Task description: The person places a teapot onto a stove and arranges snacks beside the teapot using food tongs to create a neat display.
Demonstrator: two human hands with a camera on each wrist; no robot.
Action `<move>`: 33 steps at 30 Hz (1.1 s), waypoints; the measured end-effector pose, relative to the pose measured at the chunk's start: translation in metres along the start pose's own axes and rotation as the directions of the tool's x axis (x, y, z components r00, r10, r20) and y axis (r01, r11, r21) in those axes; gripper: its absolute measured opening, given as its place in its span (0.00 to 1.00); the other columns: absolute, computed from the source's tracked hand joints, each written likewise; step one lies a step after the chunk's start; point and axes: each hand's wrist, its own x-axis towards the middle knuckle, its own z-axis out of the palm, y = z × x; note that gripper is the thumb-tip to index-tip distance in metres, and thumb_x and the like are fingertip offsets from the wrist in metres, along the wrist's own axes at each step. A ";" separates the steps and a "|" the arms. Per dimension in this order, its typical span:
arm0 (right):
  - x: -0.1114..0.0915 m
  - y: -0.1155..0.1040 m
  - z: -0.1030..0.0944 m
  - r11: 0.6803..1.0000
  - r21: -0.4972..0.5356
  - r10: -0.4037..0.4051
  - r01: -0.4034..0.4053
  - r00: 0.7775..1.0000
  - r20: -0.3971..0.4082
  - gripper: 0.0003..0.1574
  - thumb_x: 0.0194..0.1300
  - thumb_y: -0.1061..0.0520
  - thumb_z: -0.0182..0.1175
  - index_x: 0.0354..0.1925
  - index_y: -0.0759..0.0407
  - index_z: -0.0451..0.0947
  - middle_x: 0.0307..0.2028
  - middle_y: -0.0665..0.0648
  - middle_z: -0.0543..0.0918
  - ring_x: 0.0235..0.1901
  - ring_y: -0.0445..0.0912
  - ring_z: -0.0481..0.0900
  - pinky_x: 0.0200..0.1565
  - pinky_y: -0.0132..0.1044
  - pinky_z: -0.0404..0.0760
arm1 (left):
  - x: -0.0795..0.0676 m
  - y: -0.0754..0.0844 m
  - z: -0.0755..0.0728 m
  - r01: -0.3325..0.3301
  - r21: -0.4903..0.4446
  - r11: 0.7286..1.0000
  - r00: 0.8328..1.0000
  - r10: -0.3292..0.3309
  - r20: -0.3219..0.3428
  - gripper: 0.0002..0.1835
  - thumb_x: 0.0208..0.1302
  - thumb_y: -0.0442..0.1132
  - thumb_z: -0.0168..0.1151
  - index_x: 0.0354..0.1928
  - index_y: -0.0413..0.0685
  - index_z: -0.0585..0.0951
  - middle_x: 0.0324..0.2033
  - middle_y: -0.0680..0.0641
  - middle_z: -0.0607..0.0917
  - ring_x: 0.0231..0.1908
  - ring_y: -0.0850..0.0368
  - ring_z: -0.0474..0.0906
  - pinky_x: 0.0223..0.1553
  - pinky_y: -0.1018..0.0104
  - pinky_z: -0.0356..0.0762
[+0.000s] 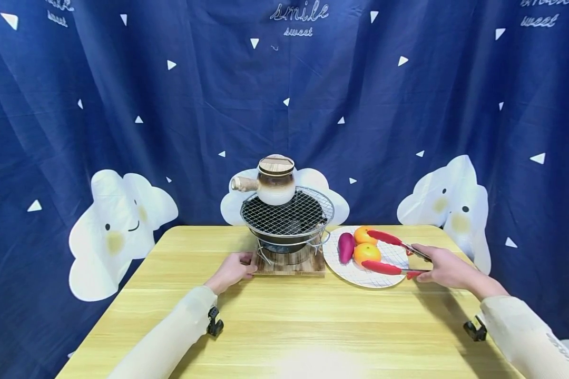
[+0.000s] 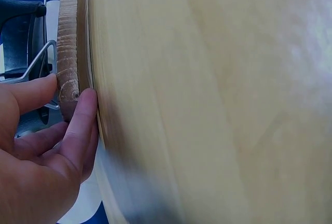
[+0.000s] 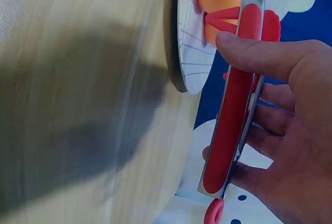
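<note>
In the head view my left hand (image 1: 232, 271) is at the left front corner of a square wooden board (image 1: 291, 270). The left wrist view shows the thumb on the board's (image 2: 67, 68) upper face and fingers against its side edge, pinching it. My right hand (image 1: 448, 268) grips red-and-silver tongs (image 1: 384, 267) by the handles. Their spread red tips reach over a round white plate (image 1: 374, 283), on either side of the near orange (image 1: 367, 253). A second orange (image 1: 363, 235) and a purple sweet potato (image 1: 346, 248) lie beside it. The right wrist view shows the thumb along the red tong handle (image 3: 231, 120).
A round tabletop grill (image 1: 284, 213) with a wire mesh stands on the wooden board. On the mesh, toward the back, sits a small brown-and-cream pot (image 1: 276, 190) with a wooden lid and side handle. A blue curtain (image 1: 194, 105) hangs behind the light wooden table (image 1: 275, 316).
</note>
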 end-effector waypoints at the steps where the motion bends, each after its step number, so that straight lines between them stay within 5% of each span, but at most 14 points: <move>1: 0.000 -0.001 0.000 1.000 -0.003 0.000 0.000 1.000 0.001 0.57 0.47 0.52 0.80 0.69 0.73 0.66 0.57 0.75 0.79 0.55 0.66 0.79 0.57 0.65 0.77 | 0.000 0.000 0.000 0.001 -0.001 1.000 1.000 -0.001 0.000 0.30 0.62 0.27 0.63 0.67 0.26 0.69 0.59 0.28 0.78 0.43 0.44 0.86 0.43 0.57 0.89; 13: 0.001 -0.009 -0.002 1.000 -0.019 0.000 0.000 1.000 -0.002 0.53 0.47 0.54 0.80 0.66 0.75 0.68 0.57 0.75 0.79 0.55 0.67 0.79 0.57 0.66 0.77 | -0.002 0.000 0.000 0.001 -0.006 1.000 1.000 -0.001 -0.001 0.30 0.63 0.27 0.63 0.67 0.26 0.70 0.56 0.29 0.80 0.42 0.45 0.86 0.44 0.57 0.89; 33: 0.002 -0.013 -0.008 0.993 -0.117 0.010 -0.010 1.000 -0.001 0.51 0.48 0.50 0.79 0.64 0.72 0.72 0.49 0.66 0.84 0.37 0.49 0.79 0.41 0.49 0.81 | -0.002 0.000 0.001 0.010 -0.012 1.000 1.000 -0.010 -0.006 0.30 0.63 0.28 0.63 0.67 0.27 0.70 0.57 0.29 0.80 0.43 0.44 0.86 0.44 0.57 0.89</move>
